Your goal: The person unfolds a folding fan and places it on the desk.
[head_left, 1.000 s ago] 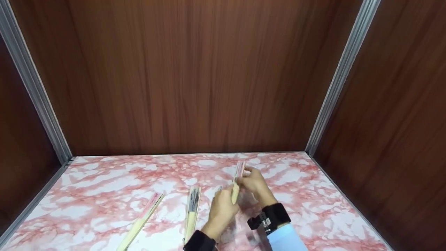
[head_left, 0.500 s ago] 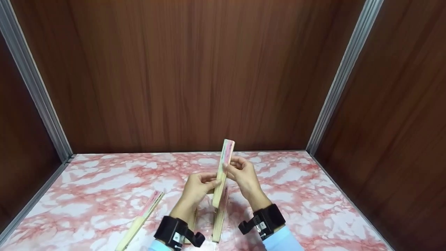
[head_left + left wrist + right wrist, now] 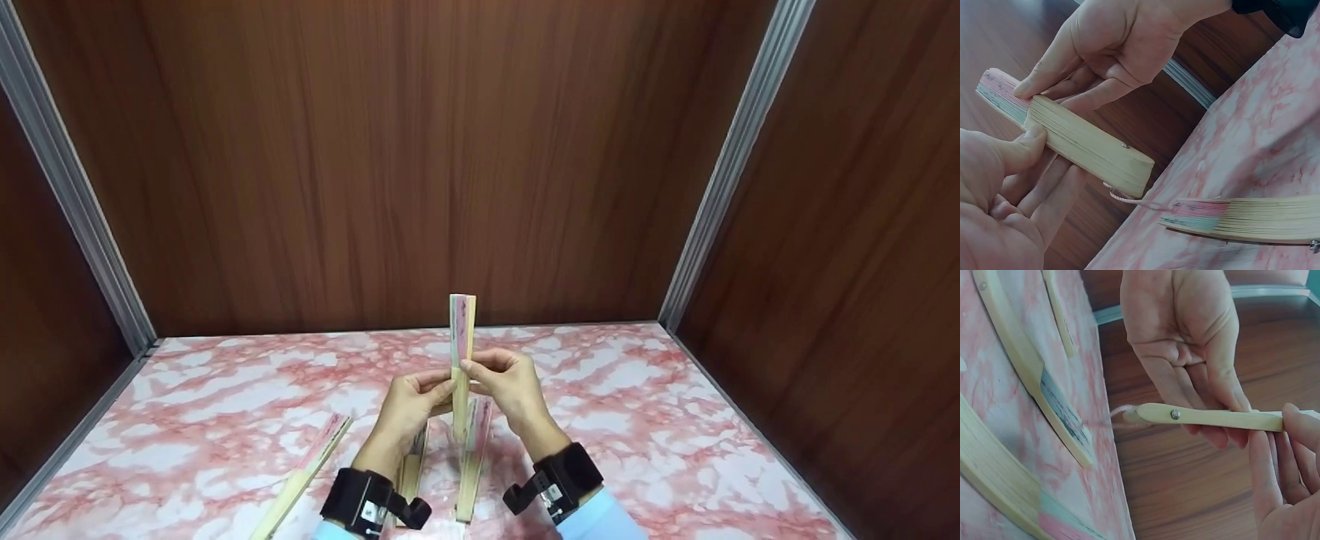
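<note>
A closed folding fan [image 3: 460, 337] with pale wooden ribs and a pink and green leaf stands nearly upright above the table. My left hand [image 3: 405, 409] pinches its left side between thumb and fingers. From the right, my right hand [image 3: 516, 390] pinches it near where ribs and leaf meet. A metal rivet [image 3: 1176, 414] shows near the fan's rib end, and a thin pink cord [image 3: 1134, 200] hangs there. Below lies another closed pink and green fan [image 3: 471, 472]. A dark-leafed closed fan [image 3: 412, 474] is partly hidden behind my left wrist.
One more closed fan [image 3: 300, 476], with a pink leaf, lies slantwise on the left of the table. The pink and white marbled tabletop [image 3: 637, 450] is bounded by brown wood-grain panels [image 3: 465, 165] and metal corner posts [image 3: 739, 165].
The held fan has risen, moved left and turned more upright. My left hand has shifted left and now pinches its side. The fan beneath has come into view.
</note>
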Available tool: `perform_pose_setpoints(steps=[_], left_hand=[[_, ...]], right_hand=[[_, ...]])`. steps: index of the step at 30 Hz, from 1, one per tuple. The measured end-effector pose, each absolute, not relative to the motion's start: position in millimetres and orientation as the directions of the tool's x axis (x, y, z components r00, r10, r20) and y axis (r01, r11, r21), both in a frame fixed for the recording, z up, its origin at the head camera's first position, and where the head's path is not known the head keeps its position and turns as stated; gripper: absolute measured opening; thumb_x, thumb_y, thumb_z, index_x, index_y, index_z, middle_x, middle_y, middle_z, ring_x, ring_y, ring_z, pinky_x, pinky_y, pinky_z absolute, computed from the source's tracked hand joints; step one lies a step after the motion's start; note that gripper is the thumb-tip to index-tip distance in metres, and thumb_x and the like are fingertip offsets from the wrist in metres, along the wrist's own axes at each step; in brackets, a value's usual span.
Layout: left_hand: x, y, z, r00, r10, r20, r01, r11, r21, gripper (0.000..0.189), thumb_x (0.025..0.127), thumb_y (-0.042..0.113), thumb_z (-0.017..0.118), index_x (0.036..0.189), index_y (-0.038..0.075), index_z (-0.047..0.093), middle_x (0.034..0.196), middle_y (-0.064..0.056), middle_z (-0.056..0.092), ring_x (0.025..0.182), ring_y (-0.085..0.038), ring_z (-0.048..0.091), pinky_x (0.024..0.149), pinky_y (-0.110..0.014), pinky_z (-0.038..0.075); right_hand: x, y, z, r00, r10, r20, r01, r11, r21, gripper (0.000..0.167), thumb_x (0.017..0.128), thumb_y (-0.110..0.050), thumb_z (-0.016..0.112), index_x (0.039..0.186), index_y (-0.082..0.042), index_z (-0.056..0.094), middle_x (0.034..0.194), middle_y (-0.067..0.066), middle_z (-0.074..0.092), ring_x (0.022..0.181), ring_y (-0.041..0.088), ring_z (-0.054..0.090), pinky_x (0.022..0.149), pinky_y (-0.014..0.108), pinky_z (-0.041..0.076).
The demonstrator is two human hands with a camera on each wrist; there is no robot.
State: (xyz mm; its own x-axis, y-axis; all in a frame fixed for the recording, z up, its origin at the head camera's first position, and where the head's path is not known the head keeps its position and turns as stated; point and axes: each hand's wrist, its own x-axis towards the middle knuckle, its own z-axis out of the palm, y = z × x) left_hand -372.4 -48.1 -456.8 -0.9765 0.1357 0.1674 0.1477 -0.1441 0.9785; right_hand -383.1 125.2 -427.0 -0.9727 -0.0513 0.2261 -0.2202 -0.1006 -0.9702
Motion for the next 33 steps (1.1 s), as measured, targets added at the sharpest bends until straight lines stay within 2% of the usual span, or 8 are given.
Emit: perform_pose_setpoints(steps=[10, 17, 24, 29, 33], left_hand=[[-371.2, -44.1, -453.4, -0.987, 0.041, 0.153, 0.142, -0.197, 0.970, 0.028, 0.104, 0.001, 0.070, 0.125, -0.016, 0.070, 0.108, -0.021, 0.083, 0.088, -0.013, 0.080, 0.085, -0.031, 0.071], [-375.1, -46.7, -451.5, -0.989, -0.040, 0.143, 0.148, -0.239, 0.960, 0.023, 0.096, -0.004, 0.076, 0.115, -0.015, 0.072, 0.088, -0.005, 0.080, 0.079, -0.012, 0.077, 0.079, -0.027, 0.071], [-375.6, -53.2, -452.4, -0.984, -0.095, 0.150, 0.172, -0.292, 0.941, 0.030, 0.097, -0.006, 0.075, 0.124, -0.019, 0.069, 0.095, -0.006, 0.083, 0.080, -0.007, 0.077, 0.078, -0.026, 0.070], [-376.4, -57.8, -451.1, -0.982, -0.106, 0.153, 0.180, -0.323, 0.929, 0.018, 0.098, -0.007, 0.074, 0.114, -0.015, 0.071, 0.089, -0.004, 0.081, 0.079, -0.009, 0.077, 0.080, -0.028, 0.071], [-376.8, -60.9, -448.7, -0.979, -0.137, 0.151, 0.190, -0.350, 0.917, 0.009, 0.098, -0.007, 0.073, 0.105, -0.009, 0.068, 0.087, -0.002, 0.077, 0.079, -0.010, 0.077, 0.080, -0.028, 0.071]], right_hand=[[-384.7, 126.7, -428.8, -0.975, -0.036, 0.218, -0.209, -0.163, -0.964, 0.007, 0.096, -0.002, 0.079, 0.102, 0.002, 0.079, 0.087, -0.004, 0.076, 0.083, 0.007, 0.075, 0.080, 0.033, 0.072], [-388.9, 131.4, -428.8, -0.978, 0.009, 0.208, -0.206, -0.194, -0.959, 0.007, 0.097, -0.002, 0.078, 0.102, 0.003, 0.076, 0.088, -0.001, 0.074, 0.079, 0.010, 0.077, 0.077, 0.028, 0.071], [-393.0, 136.3, -429.3, -0.981, 0.049, 0.190, -0.196, -0.240, -0.951, 0.008, 0.098, 0.003, 0.075, 0.105, 0.004, 0.071, 0.089, -0.001, 0.072, 0.077, 0.010, 0.076, 0.075, 0.027, 0.071], [-395.0, 139.7, -427.9, -0.980, 0.063, 0.187, -0.197, -0.263, -0.944, 0.008, 0.100, 0.003, 0.073, 0.099, -0.003, 0.068, 0.089, -0.001, 0.068, 0.080, 0.008, 0.073, 0.076, 0.027, 0.070], [-396.4, 143.3, -425.8, -0.977, 0.081, 0.196, -0.211, -0.265, -0.941, 0.005, 0.102, 0.002, 0.070, 0.103, -0.002, 0.067, 0.091, 0.000, 0.066, 0.085, 0.009, 0.070, 0.080, 0.030, 0.071]])
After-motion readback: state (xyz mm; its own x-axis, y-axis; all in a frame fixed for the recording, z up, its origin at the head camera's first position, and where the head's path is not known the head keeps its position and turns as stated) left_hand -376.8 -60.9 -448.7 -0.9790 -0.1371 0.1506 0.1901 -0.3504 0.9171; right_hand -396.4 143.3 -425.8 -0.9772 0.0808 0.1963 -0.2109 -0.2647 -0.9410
